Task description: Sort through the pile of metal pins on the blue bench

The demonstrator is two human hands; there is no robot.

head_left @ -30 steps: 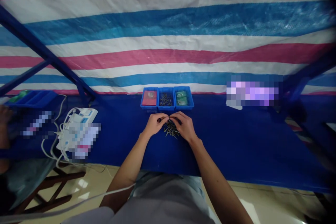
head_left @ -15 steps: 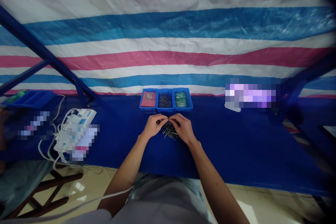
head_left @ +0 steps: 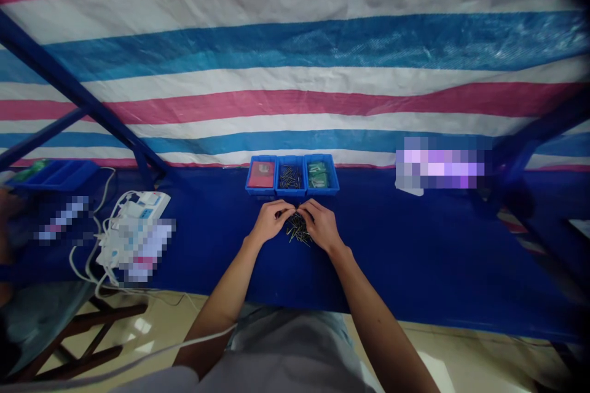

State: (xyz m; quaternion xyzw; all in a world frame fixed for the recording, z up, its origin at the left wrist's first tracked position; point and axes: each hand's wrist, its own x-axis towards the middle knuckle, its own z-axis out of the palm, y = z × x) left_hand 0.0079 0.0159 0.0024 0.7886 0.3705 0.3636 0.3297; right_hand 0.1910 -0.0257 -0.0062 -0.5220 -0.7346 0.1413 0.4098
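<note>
A small heap of dark, thin metal pieces that look like screws lies on the blue table, between my hands. My left hand is closed in a pinch over the heap's far side. Opposite it, my right hand pinches too, and the fingertips of both hands meet. Whatever they hold there is too small to make out. Just beyond my hands stand three joined blue bins: the left bin holds a red packet, the middle one more screw-like pieces, the right one green-and-white packets.
White power strips with tangled cables lie on the left of the blue table. Further left are a blue tray and part of another person's hand. A striped tarp hangs behind; blue frame bars slant beside it.
My hands keep the same pinch over the heap, with barely any visible movement. At the far left, the other person's hand has shifted a little.
</note>
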